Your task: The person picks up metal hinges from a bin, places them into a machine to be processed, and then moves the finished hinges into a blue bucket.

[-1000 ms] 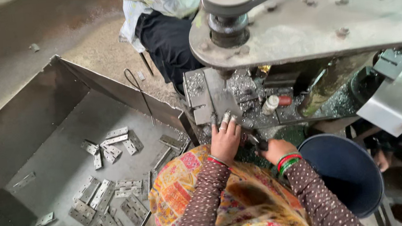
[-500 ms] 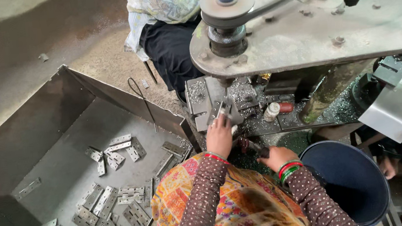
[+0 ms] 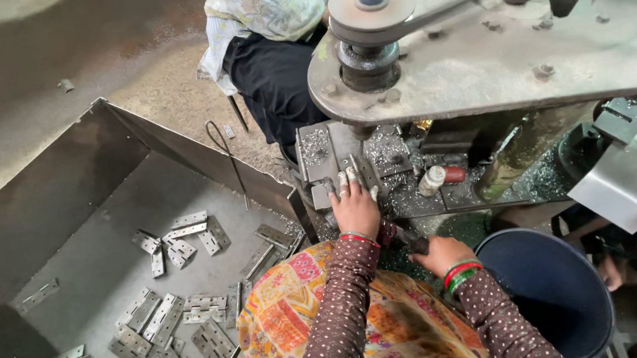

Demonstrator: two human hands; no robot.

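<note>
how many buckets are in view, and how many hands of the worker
1 bucket: the dark blue bucket at lower right, beside the right hand. 2 hands: the left hand rests on the machine bed. Others may be hidden under the machine.

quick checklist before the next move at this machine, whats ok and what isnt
1. Left hand on the machine bed, fingers taped: ok.
2. Left-hand fingers away from the tooling: cannot tell, they lie close beside it.
3. Right hand on the dark handle: ok.
4. Workpiece seated: cannot tell, hidden by the hand.
5. Hinge plates in the metal bin: ok.
6. Blue bucket near the right wrist: ok.
</note>
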